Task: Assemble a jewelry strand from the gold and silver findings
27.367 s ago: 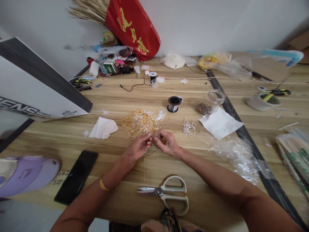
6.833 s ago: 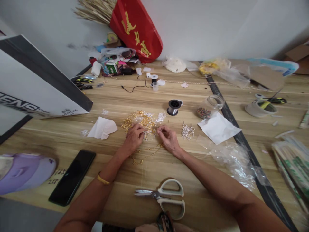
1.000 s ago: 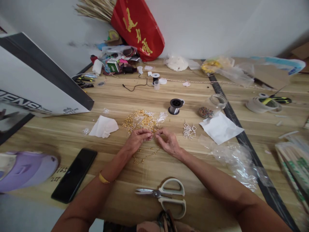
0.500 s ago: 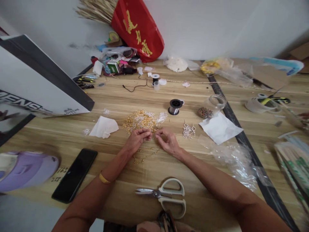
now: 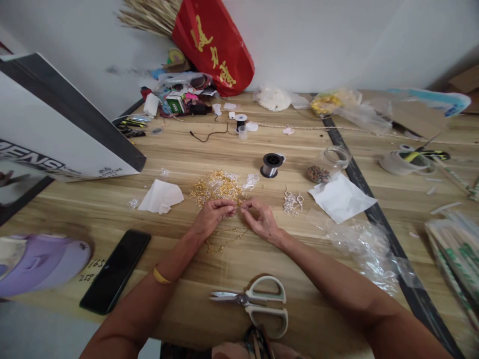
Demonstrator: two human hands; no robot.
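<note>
My left hand (image 5: 216,215) and my right hand (image 5: 260,218) meet in front of me, each with thumb and forefinger pinched together. What lies between the fingertips is too small to make out. Just below them a thin gold beaded chain (image 5: 224,245) curves over the wooden table (image 5: 179,294). A pile of gold and silver beaded pieces (image 5: 220,185) lies right behind my fingers. Nearer to me rest scissors with white handles (image 5: 266,299), blades pointing left. To the right of my right hand is a small heap of silver pieces (image 5: 292,203).
A wire spool (image 5: 272,165), a glass jar with beads (image 5: 329,164) and a white paper (image 5: 342,198) stand or lie beyond my right hand. Clear plastic bags (image 5: 368,249) spread at right. A black phone (image 5: 116,271) and another white paper (image 5: 161,196) are at left.
My hands stay almost in place, with only slight finger movement. At the right edge, another person's hand has gone out of sight and a pale stick there has shifted.
</note>
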